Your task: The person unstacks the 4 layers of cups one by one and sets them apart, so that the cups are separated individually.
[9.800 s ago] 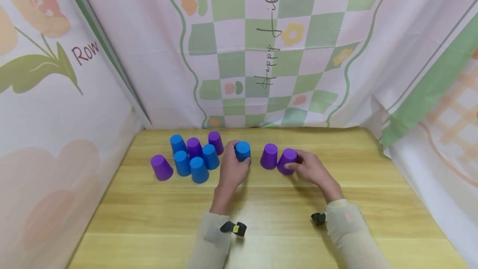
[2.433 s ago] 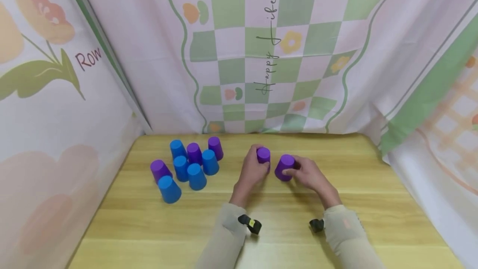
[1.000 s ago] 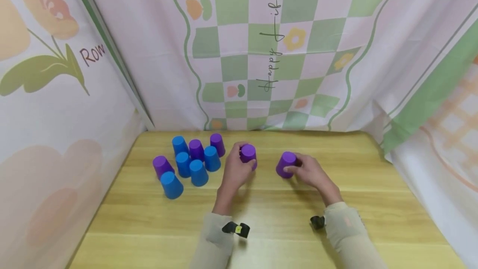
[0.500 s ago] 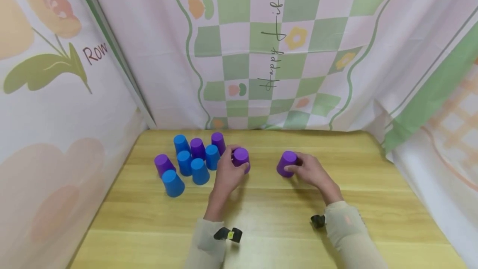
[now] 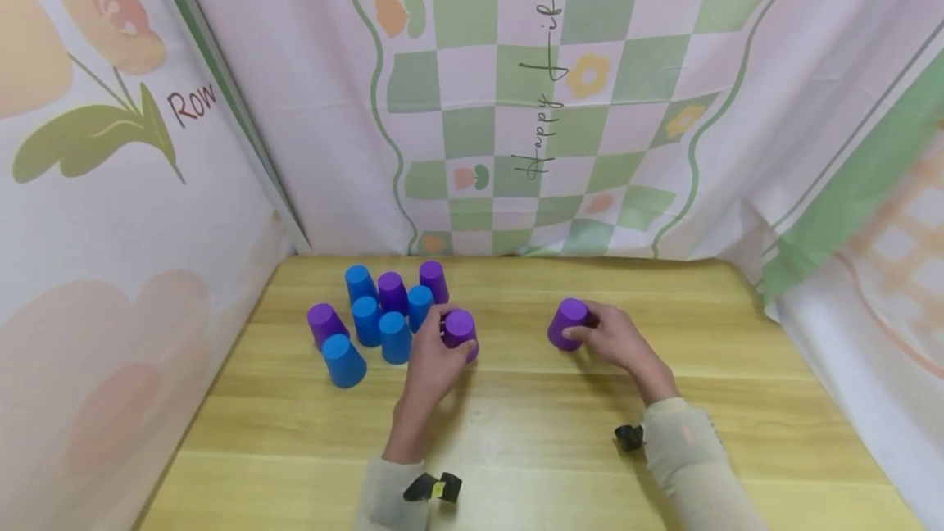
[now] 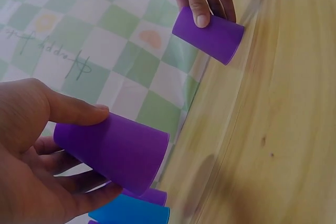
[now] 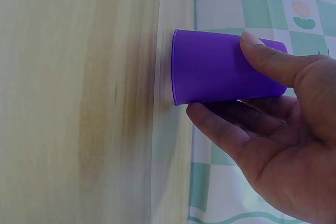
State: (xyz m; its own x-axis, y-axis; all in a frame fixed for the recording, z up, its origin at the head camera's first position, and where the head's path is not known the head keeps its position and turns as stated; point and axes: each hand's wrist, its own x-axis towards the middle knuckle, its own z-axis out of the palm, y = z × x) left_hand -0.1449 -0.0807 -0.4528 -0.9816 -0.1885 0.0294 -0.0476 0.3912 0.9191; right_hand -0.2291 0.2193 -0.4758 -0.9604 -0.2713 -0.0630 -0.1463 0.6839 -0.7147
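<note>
My left hand (image 5: 435, 359) grips a purple cup (image 5: 460, 334), mouth down, thumb on the near side and fingers round the far side. In the left wrist view this cup (image 6: 115, 153) appears raised off the wood, its shadow lying apart from it. Further right, my right hand (image 5: 615, 338) holds a second upside-down purple cup (image 5: 568, 324) between thumb and fingers. Whether that cup (image 7: 226, 69) touches the table cannot be told. Left of my left hand stand several upturned cups, among them a blue cup (image 5: 395, 340) and a purple cup (image 5: 325, 324).
The wooden table (image 5: 516, 449) ends at a checkered curtain (image 5: 509, 146) behind the cups. A blue cup (image 5: 344, 363) stands nearest the front in the left group; another purple cup (image 5: 433, 281) is at its back right. A printed cloth wall (image 5: 111, 269) borders the left.
Earlier my left hand set a blue cup at the group's front left. Then it took the purple cup beside my right hand, and has carried it left and nearer. The right hand stays put.
</note>
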